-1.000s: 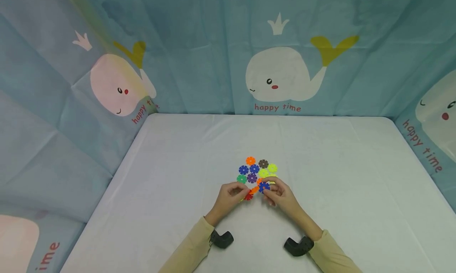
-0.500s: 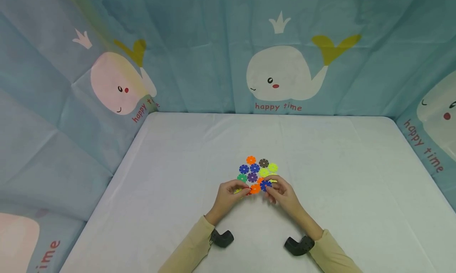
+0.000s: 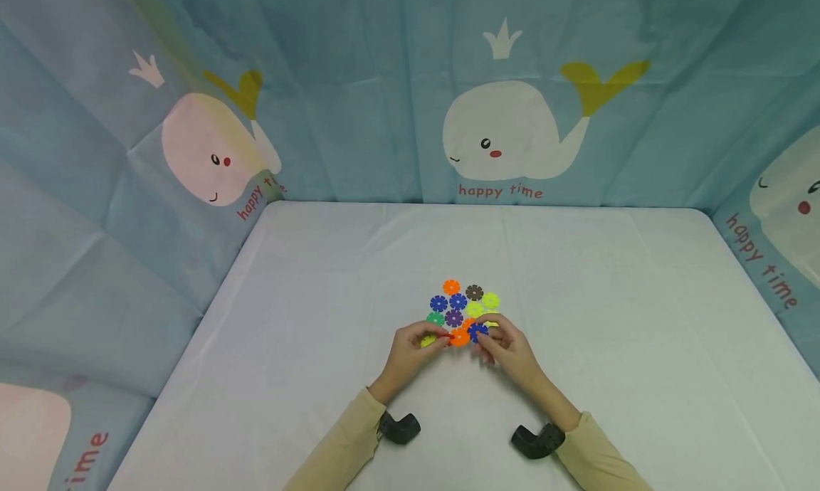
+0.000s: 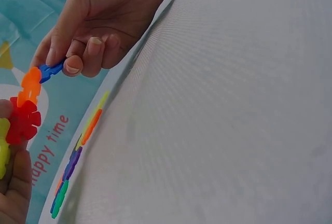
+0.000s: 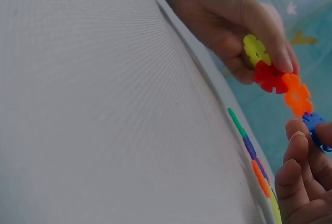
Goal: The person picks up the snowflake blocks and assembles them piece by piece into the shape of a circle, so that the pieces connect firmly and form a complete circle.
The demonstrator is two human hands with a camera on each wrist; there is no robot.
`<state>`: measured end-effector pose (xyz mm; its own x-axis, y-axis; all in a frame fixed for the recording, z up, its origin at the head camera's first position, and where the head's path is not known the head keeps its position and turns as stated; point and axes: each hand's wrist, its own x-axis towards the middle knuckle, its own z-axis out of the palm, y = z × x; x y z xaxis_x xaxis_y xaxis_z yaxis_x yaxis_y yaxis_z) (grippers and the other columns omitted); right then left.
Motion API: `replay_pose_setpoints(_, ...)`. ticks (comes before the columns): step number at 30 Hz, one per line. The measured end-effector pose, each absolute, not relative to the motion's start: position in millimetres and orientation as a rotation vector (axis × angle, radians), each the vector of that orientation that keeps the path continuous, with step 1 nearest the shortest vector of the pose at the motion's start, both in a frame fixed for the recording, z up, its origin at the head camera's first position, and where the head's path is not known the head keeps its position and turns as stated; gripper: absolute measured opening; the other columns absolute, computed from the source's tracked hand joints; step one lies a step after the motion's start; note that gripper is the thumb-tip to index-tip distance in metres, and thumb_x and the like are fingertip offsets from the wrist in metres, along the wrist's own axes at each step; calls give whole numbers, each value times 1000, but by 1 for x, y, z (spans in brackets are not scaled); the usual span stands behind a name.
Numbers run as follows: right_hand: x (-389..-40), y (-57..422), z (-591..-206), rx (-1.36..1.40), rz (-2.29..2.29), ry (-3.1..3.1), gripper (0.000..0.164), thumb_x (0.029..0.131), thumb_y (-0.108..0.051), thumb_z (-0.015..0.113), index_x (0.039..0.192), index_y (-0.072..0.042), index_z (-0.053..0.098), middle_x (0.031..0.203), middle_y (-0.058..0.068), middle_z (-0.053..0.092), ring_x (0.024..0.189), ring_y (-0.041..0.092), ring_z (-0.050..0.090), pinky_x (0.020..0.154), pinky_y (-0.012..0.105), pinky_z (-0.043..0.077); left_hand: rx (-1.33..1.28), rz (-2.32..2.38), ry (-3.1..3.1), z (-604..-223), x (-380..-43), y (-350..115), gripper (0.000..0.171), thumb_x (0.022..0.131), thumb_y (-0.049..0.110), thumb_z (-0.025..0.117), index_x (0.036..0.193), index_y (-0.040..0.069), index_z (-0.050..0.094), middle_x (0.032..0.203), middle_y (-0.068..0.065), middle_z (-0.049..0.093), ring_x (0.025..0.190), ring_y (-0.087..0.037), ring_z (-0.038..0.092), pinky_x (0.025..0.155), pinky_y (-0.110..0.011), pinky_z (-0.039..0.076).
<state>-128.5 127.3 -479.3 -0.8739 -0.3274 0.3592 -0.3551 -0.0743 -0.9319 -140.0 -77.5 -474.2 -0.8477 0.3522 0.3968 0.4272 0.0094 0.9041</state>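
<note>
Both hands hold a short chain of flower-shaped plastic snowflake discs above the table. My left hand [image 3: 410, 350] pinches the red disc [image 4: 25, 120], which has a yellow disc [image 5: 255, 49] joined on its outer side. On the other side of the red one an orange disc [image 5: 298, 95] is slotted in at an angle. A blue disc [image 3: 477, 332] is pinched between thumb and fingers of my right hand [image 3: 512, 349]. It meets the orange disc's edge; whether their slots are fully engaged cannot be told.
Beyond the hands, several loose discs lie flat on the white table [image 3: 320, 299], among them an orange disc [image 3: 451, 287], a brown disc [image 3: 474, 292], a purple disc [image 3: 453, 318] and a green disc [image 3: 435, 319]. A whale-print curtain [image 3: 359, 121] stands behind the table.
The chain has turned in the fingers: the orange disc now faces the head camera, the red one is nearly edge-on, and the yellow one shows beside the left hand. Both hands barely moved.
</note>
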Motion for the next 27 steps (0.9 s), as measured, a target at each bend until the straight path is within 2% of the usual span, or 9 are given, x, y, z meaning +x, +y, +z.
replay_pose_setpoints(7,-129,126,-478,823,2078,-2106,21,83,21,43,103,15,44,58,25,48,43,32,42,38,35,37,-887,-1855,-2131,-474,-141,-77,10,76,-12,62,85,-8,63,84,-19,61,79,-27,57,73,-30,46)
replay_pose_setpoints(13,-129,127,-477,766,1991,-2150,24,83,20,46,105,13,45,57,22,52,45,32,46,42,34,42,-853,-1682,-2135,-474,-141,-78,11,75,-10,65,85,-6,64,83,-15,64,80,-24,60,76,-30,45)
replay_pose_setpoints(16,-129,128,-477,726,1984,-2132,26,82,20,47,107,15,43,58,23,53,46,32,48,43,33,43,-848,-1620,-2140,-473,-140,-78,11,73,-9,66,84,-6,66,81,-15,65,77,-23,62,72,-29,47)
replay_pose_setpoints(20,-129,128,-478,719,2052,-2097,16,82,20,47,97,17,45,61,26,52,47,32,48,44,33,44,-870,-1562,-2120,-474,-141,-78,12,71,-10,68,82,-6,67,80,-14,65,75,-22,63,69,-28,48)
replay_pose_setpoints(23,-129,128,-479,728,2108,-2084,7,81,21,47,86,16,48,63,29,52,49,33,49,45,33,45,-854,-1579,-2090,-475,-142,-78,13,70,-11,68,81,-6,66,82,-16,64,79,-24,61,75,-29,46)
replay_pose_setpoints(27,-129,127,-481,748,2141,-2080,8,78,22,50,82,15,51,70,30,53,55,32,52,51,31,48,-766,-1640,-2087,-476,-143,-78,17,70,-12,69,85,-7,64,90,-20,60,85,-29,57,71,-27,46)
